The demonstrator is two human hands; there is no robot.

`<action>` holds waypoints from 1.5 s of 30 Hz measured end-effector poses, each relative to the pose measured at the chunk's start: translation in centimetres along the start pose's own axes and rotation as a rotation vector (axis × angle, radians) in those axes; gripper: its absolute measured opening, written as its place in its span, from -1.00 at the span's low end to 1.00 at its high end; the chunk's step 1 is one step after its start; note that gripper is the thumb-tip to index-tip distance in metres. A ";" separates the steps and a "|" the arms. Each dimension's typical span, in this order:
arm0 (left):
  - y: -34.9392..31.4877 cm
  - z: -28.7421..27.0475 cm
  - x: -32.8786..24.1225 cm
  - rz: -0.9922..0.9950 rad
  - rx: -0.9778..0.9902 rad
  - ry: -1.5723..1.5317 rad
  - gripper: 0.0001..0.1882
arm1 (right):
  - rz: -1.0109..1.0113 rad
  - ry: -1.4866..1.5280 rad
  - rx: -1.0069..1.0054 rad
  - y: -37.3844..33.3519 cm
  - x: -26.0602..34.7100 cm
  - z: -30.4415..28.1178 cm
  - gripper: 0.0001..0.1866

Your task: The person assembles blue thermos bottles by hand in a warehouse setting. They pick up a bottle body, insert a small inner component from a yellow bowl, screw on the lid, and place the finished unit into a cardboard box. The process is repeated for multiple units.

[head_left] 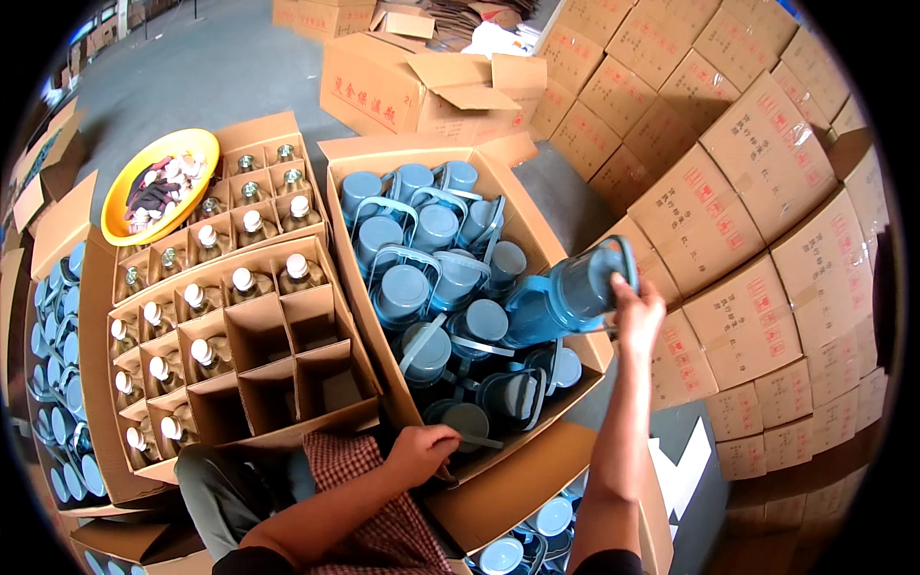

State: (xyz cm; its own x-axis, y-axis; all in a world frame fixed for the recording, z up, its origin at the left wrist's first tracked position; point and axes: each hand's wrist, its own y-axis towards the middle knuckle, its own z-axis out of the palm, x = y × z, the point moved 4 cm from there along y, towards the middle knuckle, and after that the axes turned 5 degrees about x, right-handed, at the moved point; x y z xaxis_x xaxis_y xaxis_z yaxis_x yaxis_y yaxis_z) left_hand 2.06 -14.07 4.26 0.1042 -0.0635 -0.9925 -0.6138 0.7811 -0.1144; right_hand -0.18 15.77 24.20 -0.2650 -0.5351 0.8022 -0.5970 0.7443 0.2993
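My right hand (636, 311) is closed on a blue thermos flask (561, 295), by the lid and handle end. The flask lies tilted over the right side of an open carton (551, 216). Many similar blue thermos flasks (403, 291) with round lids and loop handles stand packed in that carton. My left hand (422, 454) is a closed fist at the carton's near edge, close to a dark-shaded flask (465, 422). Whatever its fingers grip is hidden. To the left, glass bottles (246, 282) with white caps stand in a divided carton (278, 426), several compartments of which hold nothing.
A yellow basin (207, 144) of small white and dark pieces rests on the bottle cartons. Another carton of blue flasks (63, 350) is at far left, and one (551, 517) near the bottom. Stacked closed cartons (747, 316) wall the right; an open carton (369, 91) stands behind.
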 end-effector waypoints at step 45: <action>-37.2 -31.7 -12.4 0.811 -0.481 -0.182 -0.66 | -0.407 0.903 1.548 -40.7 31.8 31.0 -0.42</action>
State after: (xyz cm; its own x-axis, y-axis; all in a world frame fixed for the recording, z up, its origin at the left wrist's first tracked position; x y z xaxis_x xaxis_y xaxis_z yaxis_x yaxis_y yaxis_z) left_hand -1.22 -62.00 19.49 -0.3982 0.5138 -0.7599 -0.8037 0.2040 0.5590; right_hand -7.78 -43.93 21.55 0.1853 0.1750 0.9670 -0.7309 -0.6332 0.2547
